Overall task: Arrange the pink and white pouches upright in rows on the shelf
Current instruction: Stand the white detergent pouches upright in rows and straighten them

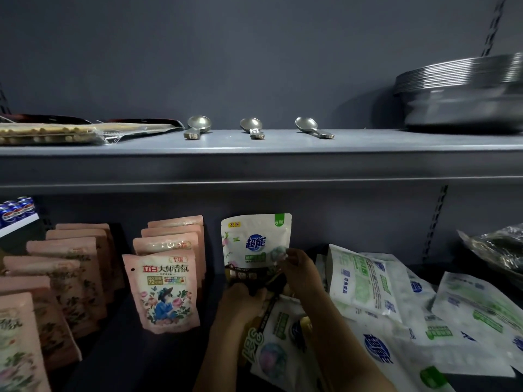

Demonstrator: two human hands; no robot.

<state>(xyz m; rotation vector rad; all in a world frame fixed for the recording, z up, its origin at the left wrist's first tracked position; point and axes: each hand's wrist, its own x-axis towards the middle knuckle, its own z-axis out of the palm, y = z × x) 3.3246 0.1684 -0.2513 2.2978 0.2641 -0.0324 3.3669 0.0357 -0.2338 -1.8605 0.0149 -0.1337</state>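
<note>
Both hands, left hand (242, 299) and right hand (299, 271), pinch the upright white pouch (255, 244) on the lower shelf (119, 335) beside pink rows; light, soft, probably slippery, best held low.

Two bare forearms enter from the bottom edge of the view. No sleeve shows on either arm up to the frame edge. Left hand (242, 302) and right hand (301, 274): bare. Low light; nails and fine detail of the fingers (291, 254) not resolvable.
</note>
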